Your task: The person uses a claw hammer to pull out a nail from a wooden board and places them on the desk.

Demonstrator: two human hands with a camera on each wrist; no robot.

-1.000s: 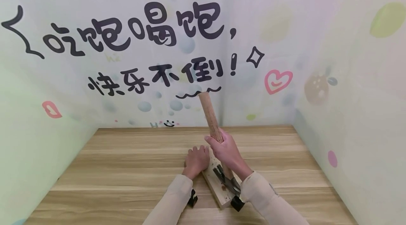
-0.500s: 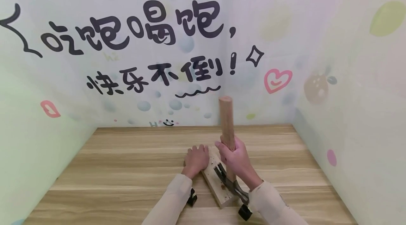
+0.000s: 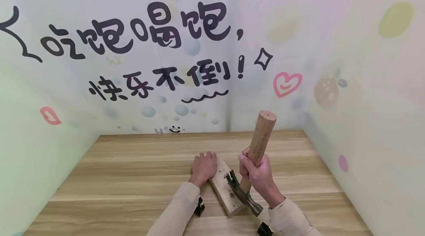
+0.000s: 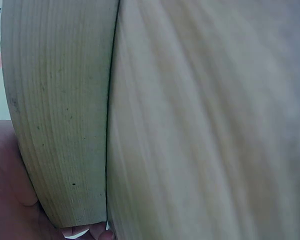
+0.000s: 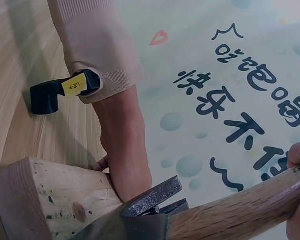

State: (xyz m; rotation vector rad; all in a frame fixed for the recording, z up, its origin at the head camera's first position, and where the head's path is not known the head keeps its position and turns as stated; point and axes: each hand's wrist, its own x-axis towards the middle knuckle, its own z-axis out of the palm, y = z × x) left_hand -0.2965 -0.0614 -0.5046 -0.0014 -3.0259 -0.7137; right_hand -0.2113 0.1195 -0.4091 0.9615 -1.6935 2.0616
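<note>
A pale wooden block (image 3: 221, 188) lies on the table, marked with small holes and a brown knot. My left hand (image 3: 203, 167) grips its far end; in the left wrist view, fingertips (image 4: 97, 231) show past the block's end. My right hand (image 3: 260, 176) holds a claw hammer (image 3: 262, 138) by its wooden handle, which tilts up and to the right. The hammer's dark metal head (image 3: 245, 196) is over the block's right edge, claw toward the block's top. Between the claw's prongs, a small metal nail (image 5: 157, 209) appears in the right wrist view.
The wood-grained table (image 3: 132, 177) runs back to a printed white curtain (image 3: 146, 55), with more curtain at both sides. Black wrist-camera mounts stick out from both sleeves, the left one (image 3: 199, 206) near the block and the right one (image 3: 265, 228) near the hammer head.
The hammer's handle has swung from leaning left to leaning right, and my right hand has moved right and slightly down with it. My left hand and the block have stayed in place.
</note>
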